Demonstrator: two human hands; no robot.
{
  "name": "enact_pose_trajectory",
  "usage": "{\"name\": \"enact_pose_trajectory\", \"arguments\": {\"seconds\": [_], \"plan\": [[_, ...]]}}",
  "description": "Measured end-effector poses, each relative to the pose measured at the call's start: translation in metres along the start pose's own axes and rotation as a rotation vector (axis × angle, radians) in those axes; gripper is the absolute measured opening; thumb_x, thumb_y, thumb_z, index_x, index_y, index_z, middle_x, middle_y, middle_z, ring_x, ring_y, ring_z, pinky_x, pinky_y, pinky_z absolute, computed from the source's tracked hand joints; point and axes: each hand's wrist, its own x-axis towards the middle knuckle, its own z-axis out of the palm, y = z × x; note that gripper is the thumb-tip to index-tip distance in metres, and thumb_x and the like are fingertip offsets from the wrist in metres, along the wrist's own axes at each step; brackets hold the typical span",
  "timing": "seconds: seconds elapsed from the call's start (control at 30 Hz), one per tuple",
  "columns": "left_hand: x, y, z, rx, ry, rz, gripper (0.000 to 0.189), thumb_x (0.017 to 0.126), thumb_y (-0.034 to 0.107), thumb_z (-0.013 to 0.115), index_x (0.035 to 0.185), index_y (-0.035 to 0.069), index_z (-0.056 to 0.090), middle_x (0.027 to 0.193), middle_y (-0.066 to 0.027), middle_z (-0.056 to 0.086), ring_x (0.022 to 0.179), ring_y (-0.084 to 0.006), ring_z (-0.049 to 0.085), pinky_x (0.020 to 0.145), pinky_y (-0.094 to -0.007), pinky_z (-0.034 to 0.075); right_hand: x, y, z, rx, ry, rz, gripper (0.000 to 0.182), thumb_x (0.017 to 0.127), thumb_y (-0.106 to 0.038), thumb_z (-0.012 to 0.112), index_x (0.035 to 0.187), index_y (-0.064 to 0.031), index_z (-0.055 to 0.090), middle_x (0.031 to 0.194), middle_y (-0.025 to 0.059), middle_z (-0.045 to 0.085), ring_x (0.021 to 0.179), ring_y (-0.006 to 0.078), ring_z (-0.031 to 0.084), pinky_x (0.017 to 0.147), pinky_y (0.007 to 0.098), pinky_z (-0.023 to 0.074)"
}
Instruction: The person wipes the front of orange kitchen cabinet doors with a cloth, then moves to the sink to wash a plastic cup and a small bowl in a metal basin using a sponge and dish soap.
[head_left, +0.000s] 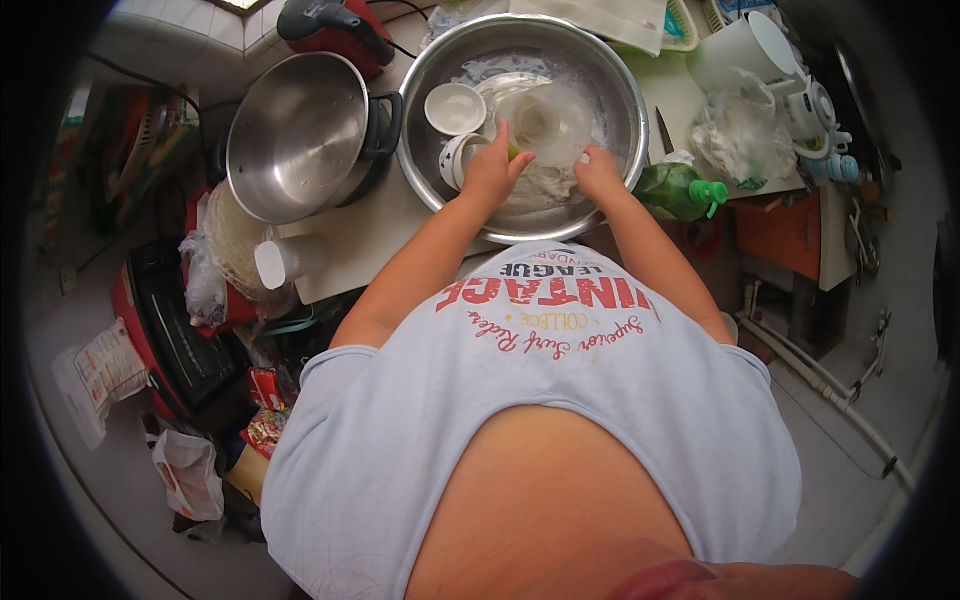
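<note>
Both hands are over a large stainless steel basin (634, 187) that holds dishes and water. My left hand (495, 165) has a yellow-green thing, perhaps a sponge (514, 151), partly hidden between its thumb and fingers. A translucent, round, shallow item, perhaps a bowl or lid (566, 124), lies between the hands. My right hand (598, 169) grips its right edge with thumb and fingers. To the left in the basin are a white bowl (455, 109) and patterned bowls (450, 161), near my left wrist. A pale plate (510, 86) lies behind the translucent item.
A steel pot (296, 142) with black handles stands left of the basin, a white cup (281, 262) below it. On the right are a green pump bottle (675, 191), a knife (664, 131), a plastic bag (739, 142) and a white jug (742, 56). A red appliance (337, 34) stands behind.
</note>
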Motion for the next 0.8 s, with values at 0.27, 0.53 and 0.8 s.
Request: {"name": "enact_pose_trajectory", "arguments": {"seconds": [0.27,0.53,0.8], "plan": [[-0.008,-0.013,0.013,0.294,0.199,0.319,0.080,0.082,0.037,0.068,0.139,-0.005,0.032,0.074,-0.0207,0.063,0.069,-0.0396,0.060,0.067,-0.0454,0.047,-0.001,-0.078,-0.012,-0.159,0.049,-0.594,0.015,0.080,-0.010,0.060,0.092,-0.0078,0.068,0.100,0.0120,0.062,0.093,0.0327,0.058,0.081,0.0411,0.0489],[-0.015,-0.008,0.001,0.217,-0.077,0.263,0.085,0.081,0.032,0.070,0.142,-0.006,0.025,0.078,-0.0229,0.063,0.077,-0.0431,0.060,0.075,-0.0477,0.046,0.069,-0.021,0.094,-0.285,-0.346,-0.571,0.020,0.084,-0.018,0.057,0.094,-0.0073,0.070,0.104,0.0166,0.066,0.093,0.0337,0.064,0.082,0.0414,0.0503],[0.005,-0.013,-0.018,0.055,0.082,0.161,0.077,0.083,0.033,0.068,0.140,-0.004,0.032,0.087,-0.0255,0.064,0.082,-0.0430,0.061,0.072,-0.0455,0.048,-0.009,-0.095,-0.042,0.265,0.198,-0.336,0.013,0.085,-0.010,0.057,0.093,-0.0072,0.067,0.092,0.0105,0.067,0.083,0.0283,0.065,0.073,0.0373,0.0518]]}}
